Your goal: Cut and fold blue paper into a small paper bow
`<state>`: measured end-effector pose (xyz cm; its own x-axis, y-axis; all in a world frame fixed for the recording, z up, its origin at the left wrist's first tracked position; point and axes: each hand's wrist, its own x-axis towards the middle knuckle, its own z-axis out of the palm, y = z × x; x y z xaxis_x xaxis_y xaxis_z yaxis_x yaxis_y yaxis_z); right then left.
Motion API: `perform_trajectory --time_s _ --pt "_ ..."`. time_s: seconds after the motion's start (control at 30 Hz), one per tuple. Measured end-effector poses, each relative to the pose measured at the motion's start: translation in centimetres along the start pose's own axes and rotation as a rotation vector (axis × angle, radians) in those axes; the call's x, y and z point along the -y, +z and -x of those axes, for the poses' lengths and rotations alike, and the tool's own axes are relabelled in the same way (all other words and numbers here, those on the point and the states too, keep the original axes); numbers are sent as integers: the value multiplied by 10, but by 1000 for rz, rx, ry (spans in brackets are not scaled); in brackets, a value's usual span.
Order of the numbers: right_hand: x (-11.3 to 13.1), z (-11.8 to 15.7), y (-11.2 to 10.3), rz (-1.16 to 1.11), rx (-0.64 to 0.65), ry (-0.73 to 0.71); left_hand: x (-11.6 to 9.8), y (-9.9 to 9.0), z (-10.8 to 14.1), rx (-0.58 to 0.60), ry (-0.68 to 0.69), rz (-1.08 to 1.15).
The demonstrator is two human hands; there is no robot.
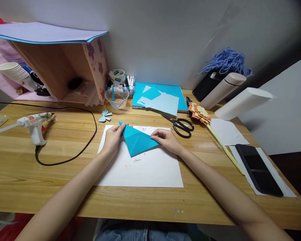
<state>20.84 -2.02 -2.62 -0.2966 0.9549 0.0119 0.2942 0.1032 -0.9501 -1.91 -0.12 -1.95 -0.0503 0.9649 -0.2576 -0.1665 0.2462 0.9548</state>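
Over the white sheet (153, 172), the left hand (112, 137) pinches the blue paper (137, 139) at ten o'clock and the right hand (167, 139) pinches at four, its long side slanting between them.

Creased blue paper triangle (137, 139)

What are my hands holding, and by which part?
A folded blue paper: left hand near its upper-left corner, right hand near its right corner.
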Motion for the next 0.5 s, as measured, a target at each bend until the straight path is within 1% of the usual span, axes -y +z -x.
perform_trajectory --time_s 0.07,0.1,0.13,0.17,0.23,0.27,0.3,0.33,0.37,0.4,0.43,0.5 --pt "0 0 -1 -22 -35 8 1 -3 -4 -5 16 -46" --pt "0 0 -1 -27 -49 8 1 -5 -5 -15 57 -88" --pt "-1 -1 -1 -24 -58 4 -1 -6 -5 -37 136 -152" --pt "-1 -1 -2 -13 -60 -4 -4 -6 -3 -67 250 -247" --pt "-2 -1 -3 18 -32 -17 -11 -5 3 -111 552 -522" --pt "-2 -2 -3 30 -9 -18 -14 -3 7 -69 679 -699" --pt "-3 -1 -3 34 19 -17 -17 -1 12 47 771 -849" --pt "-3 -1 -3 28 46 -18 -19 2 17 204 828 -971" --pt "-3 -1 -3 13 70 -20 -20 4 21 343 844 -1070" --pt "-3 -1 -2 -10 86 -25 -19 7 25 436 832 -1142" --pt "-3 -1 -2 -37 96 -29 -17 10 28 493 817 -1192" --pt "-2 -1 -1 -97 90 -16 -13 12 31 519 742 -1240"
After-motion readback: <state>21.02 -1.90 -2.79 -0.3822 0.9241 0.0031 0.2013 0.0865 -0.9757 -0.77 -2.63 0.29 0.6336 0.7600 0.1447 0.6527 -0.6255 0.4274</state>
